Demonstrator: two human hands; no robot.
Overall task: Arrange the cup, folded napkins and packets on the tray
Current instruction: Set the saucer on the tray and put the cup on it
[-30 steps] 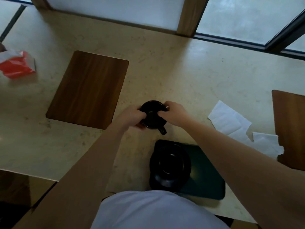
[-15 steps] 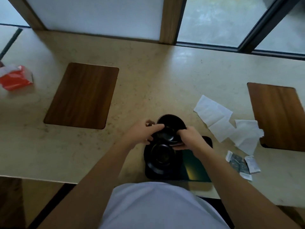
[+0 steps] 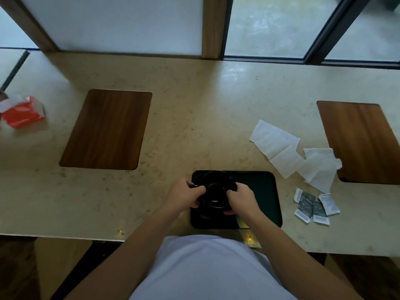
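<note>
Both hands [image 3: 185,195] grip the cup [image 3: 216,191], seemingly over the tray [image 3: 259,191].

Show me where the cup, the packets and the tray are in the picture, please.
cup [image 3: 216,189]: head view, dark inside of the bowl.
packets [image 3: 313,205]: head view, middle of the pile.
tray [image 3: 259,191]: head view, bare green floor on its right half.

Daylight enters through the windows [image 3: 270,24] at the top and spreads a pale sheen across the counter [image 3: 194,87] just below them. The near part is dim, so the black cup [image 3: 216,189] and dark tray [image 3: 259,191] merge (little detail survives there). Wide-angle distortion bends the window frames outward at the edges. Focus is soft throughout.
</note>
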